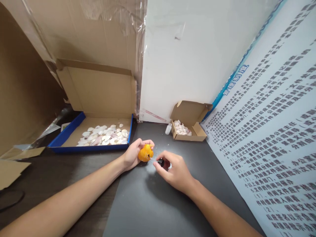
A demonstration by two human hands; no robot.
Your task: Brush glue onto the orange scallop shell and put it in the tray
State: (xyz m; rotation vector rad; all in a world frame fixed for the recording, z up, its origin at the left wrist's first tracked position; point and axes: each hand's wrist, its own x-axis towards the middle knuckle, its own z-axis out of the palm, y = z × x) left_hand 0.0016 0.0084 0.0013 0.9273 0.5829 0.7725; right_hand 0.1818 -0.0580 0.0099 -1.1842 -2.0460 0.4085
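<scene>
My left hand (133,154) is closed around an orange shell-shaped piece (145,153) with a small dark mark on it, held over the grey mat. Just to its right, my right hand (172,168) pinches a small black cap (161,162); a thin tip, hard to make out, points from the fingers toward the orange piece. The two hands do not touch. Behind them stands a small whitish bottle (168,128), beside a small open carton (189,137) that holds pale shells (181,127).
At the back left lies a large open box with blue sides (89,149), holding many white shells (106,135). Cardboard pieces (12,168) and a dark cable (14,205) are at the left edge. A printed poster (276,131) borders the right side.
</scene>
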